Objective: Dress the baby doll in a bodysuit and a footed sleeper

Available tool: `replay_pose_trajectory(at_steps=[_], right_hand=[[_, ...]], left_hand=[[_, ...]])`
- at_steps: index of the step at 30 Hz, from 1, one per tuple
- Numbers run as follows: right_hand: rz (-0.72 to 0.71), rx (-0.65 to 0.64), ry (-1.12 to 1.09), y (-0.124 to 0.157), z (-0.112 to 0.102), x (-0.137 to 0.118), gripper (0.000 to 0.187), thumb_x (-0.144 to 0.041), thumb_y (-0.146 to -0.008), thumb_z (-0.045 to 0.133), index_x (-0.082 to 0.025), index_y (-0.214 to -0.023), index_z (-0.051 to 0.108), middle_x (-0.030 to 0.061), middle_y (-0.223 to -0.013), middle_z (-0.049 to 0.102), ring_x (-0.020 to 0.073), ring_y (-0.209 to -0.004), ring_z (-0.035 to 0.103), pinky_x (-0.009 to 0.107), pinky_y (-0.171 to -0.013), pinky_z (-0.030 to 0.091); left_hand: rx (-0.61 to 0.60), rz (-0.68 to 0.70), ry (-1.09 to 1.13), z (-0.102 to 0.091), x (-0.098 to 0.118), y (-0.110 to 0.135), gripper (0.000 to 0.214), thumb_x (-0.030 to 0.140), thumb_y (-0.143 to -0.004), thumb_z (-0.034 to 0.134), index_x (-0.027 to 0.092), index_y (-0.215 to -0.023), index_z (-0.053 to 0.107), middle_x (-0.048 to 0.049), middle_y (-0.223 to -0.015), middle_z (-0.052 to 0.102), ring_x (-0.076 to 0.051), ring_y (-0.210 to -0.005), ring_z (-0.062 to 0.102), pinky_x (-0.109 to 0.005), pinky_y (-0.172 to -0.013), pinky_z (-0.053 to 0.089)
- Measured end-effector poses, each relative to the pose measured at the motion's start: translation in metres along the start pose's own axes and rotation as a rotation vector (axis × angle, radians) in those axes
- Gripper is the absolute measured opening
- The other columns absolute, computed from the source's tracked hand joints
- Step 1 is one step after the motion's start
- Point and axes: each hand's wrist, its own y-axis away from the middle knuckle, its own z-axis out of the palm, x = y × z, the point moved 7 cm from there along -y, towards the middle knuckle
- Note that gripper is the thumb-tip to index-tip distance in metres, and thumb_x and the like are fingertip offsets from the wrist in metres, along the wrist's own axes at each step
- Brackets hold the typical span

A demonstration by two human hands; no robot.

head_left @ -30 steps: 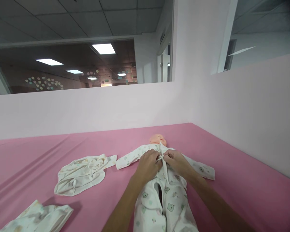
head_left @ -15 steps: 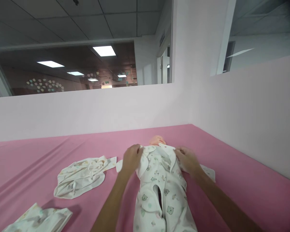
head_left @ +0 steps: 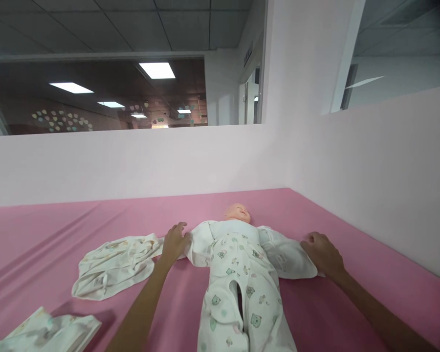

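A baby doll point(head_left: 237, 213) lies on its back on the pink sheet point(head_left: 51, 234), dressed in white printed trousers point(head_left: 238, 288). A white jacket lies spread open under it, flaps out to both sides. My left hand point(head_left: 175, 240) presses the left flap point(head_left: 198, 242) flat, fingers stretched toward the doll. My right hand point(head_left: 321, 254) rests on the end of the right flap point(head_left: 284, 254), fingers curled over the cloth edge.
A crumpled printed garment point(head_left: 113, 266) lies left of the doll. Another folded printed cloth point(head_left: 47, 335) sits at the lower left corner. Pale pink walls point(head_left: 381, 176) close off the back and right side of the bed, with windows above.
My hands were together at the jacket tie on the doll's chest. They pulled the flaps apart and moved outward; the jacket now lies open to both sides.
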Motion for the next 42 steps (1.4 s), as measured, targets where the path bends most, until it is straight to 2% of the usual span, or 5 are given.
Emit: replay_pose_trajectory(at_steps=[4, 13, 22, 34, 42], right_hand=[[-0.323, 0.033, -0.094, 0.026, 0.004, -0.094, 0.031, -0.036, -0.082, 0.041, -0.018, -0.099, 0.06, 0.0106, -0.109, 0.062, 0.0232, -0.101, 0.057, 0.036, -0.086, 0.044], [-0.841, -0.486, 0.232, 0.075, 0.095, -0.296, 0.024, -0.022, -0.073, 0.056, -0.018, -0.095, 0.066, 0.0096, -0.1, 0.069, 0.0232, -0.1, 0.061, 0.031, -0.084, 0.043], [-0.809, -0.528, 0.496, 0.073, 0.15, -0.303, 0.057, -0.026, -0.07, 0.064, -0.016, -0.125, 0.052, 0.0185, -0.127, 0.055, 0.0362, -0.119, 0.049, 0.051, -0.096, 0.034], [-0.82, -0.482, 0.428, 0.057, 0.111, -0.285, 0.06, -0.034, -0.076, 0.058, -0.027, -0.134, 0.043, 0.011, -0.124, 0.052, 0.0293, -0.113, 0.05, 0.04, -0.089, 0.037], [-0.974, -0.454, 0.521, 0.078, 0.134, -0.305, 0.053, -0.022, -0.077, 0.056, -0.017, -0.13, 0.047, 0.0166, -0.119, 0.055, 0.033, -0.109, 0.051, 0.043, -0.088, 0.035]], left_hand=[[0.0, 0.061, -0.004, 0.004, 0.045, 0.0, 0.032, 0.038, -0.091, 0.039, 0.024, -0.114, 0.056, -0.0063, -0.12, 0.059, -0.021, -0.115, 0.052, -0.031, -0.093, 0.039], [-0.078, 0.005, -0.2, 0.025, 0.083, -0.002, 0.027, 0.023, -0.086, 0.044, 0.015, -0.111, 0.05, -0.0154, -0.107, 0.06, -0.031, -0.1, 0.06, -0.038, -0.073, 0.045], [-0.124, -0.005, -0.223, 0.017, 0.042, 0.007, 0.021, 0.023, -0.087, 0.042, 0.02, -0.105, 0.052, -0.0117, -0.108, 0.064, -0.029, -0.1, 0.061, -0.037, -0.077, 0.043], [-0.159, -0.115, -0.032, 0.019, -0.033, 0.008, 0.017, 0.029, -0.082, 0.041, 0.021, -0.081, 0.055, -0.0092, -0.09, 0.067, -0.027, -0.081, 0.062, -0.034, -0.065, 0.04], [-0.197, -0.103, 0.129, 0.029, -0.039, 0.01, 0.016, 0.033, -0.083, 0.043, 0.02, -0.082, 0.051, -0.0093, -0.087, 0.068, -0.023, -0.076, 0.063, -0.029, -0.06, 0.038]])
